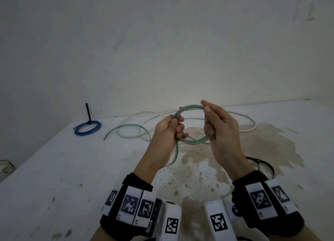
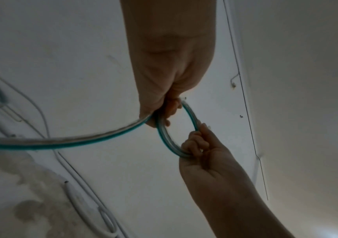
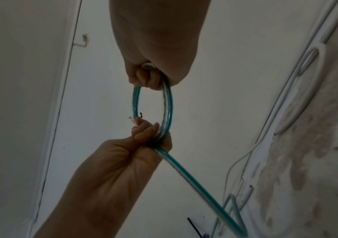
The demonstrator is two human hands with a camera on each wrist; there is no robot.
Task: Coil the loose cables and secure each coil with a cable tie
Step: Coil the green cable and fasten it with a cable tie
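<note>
A translucent green cable [image 1: 193, 142] is wound into a small loop held up over the white table [image 1: 72, 168]. My left hand [image 1: 176, 130] grips the loop's left side in a fist. Pinching the right side between thumb and fingers is my right hand [image 1: 206, 110]. The cable's loose tail [image 1: 174, 157] drops from the left fist, and more of it lies on the table [image 1: 126, 126]. In the left wrist view the left hand [image 2: 168, 111] and right hand [image 2: 196, 141] hold the loop [image 2: 191, 116]. The right wrist view shows the loop [image 3: 169, 104] between the right hand [image 3: 149, 77] and left hand [image 3: 149, 133].
A blue coil [image 1: 87, 128] bound with a black cable tie [image 1: 88, 113] lies at the table's far left. A loose white cable [image 1: 249, 120] sprawls behind the hands. Black cable ties [image 1: 260, 163] lie right of my right wrist. A brown stain [image 1: 253, 146] marks the table.
</note>
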